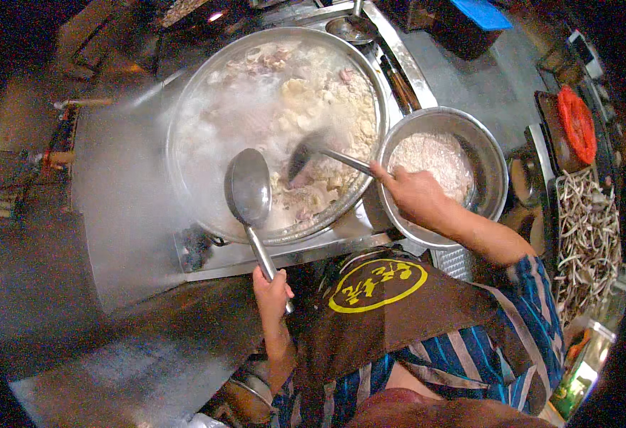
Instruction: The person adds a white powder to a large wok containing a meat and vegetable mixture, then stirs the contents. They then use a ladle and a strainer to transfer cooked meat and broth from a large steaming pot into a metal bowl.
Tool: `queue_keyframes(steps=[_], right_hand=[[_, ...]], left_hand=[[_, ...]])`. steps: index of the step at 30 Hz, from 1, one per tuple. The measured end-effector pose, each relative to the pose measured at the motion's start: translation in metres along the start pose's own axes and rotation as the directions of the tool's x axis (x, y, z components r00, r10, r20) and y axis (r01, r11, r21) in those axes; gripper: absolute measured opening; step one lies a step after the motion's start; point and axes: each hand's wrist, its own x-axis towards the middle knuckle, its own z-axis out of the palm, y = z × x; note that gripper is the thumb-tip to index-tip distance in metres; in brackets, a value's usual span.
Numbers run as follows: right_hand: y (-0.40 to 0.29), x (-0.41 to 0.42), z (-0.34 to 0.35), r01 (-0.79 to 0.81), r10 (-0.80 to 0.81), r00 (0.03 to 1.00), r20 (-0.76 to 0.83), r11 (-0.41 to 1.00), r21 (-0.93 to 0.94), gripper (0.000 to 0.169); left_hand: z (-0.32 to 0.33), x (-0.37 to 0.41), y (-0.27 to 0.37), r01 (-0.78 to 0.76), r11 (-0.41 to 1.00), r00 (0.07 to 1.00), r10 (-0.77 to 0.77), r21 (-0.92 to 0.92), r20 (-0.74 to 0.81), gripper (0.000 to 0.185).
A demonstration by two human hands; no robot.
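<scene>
A wide round metal pan [373,85] full of steaming pale food [291,101] stands in front of me. My left hand [271,291] grips the handle of a large metal ladle [248,187], whose bowl is over the pan's near side. In my right hand [414,190] is the handle of a second ladle [345,160]; its dark head, blurred, is at the food near the pan's middle. Under my right forearm, a deep metal pot [497,166] beside the pan holds a pale, wet mass [430,155]. Steam hides much of the pan's left side.
Behind the pan sits a small metal bowl [350,29] with a handled utensil. Wooden-handled tools [401,85] lie between pan and rail. To the right are a red lid-like object [577,125] and a tray of pale strips [585,241]. A blue item [482,13] is at the top.
</scene>
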Motion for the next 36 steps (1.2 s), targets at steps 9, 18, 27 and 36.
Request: queue_keyframes(steps=[9, 18, 27, 36], right_hand=[[-0.002, 0.06, 0.038, -0.06, 0.063, 0.997, -0.039, 0.995, 0.08, 0.064], [0.01, -0.023, -0.046, -0.105, 0.108, 0.994, -0.025, 0.992, 0.073, 0.065], [-0.004, -0.015, -0.023, 0.028, -0.02, 0.989, 0.15, 0.998, -0.051, 0.06], [-0.013, 0.005, 0.014, 0.003, -0.006, 0.994, 0.107, 0.999, 0.032, 0.046]], left_hand=[[0.001, 0.009, -0.012, 0.041, 0.998, 0.999, -0.042, -0.038, -0.013, 0.024], [-0.004, 0.0, 0.001, -0.019, 0.998, 0.999, 0.017, -0.057, -0.044, 0.021], [0.004, 0.007, 0.003, 0.007, 0.931, 0.997, -0.036, 0.364, 0.074, 0.03], [0.007, 0.039, -0.026, -0.021, 0.885, 0.979, -0.076, 0.466, 0.187, 0.032]])
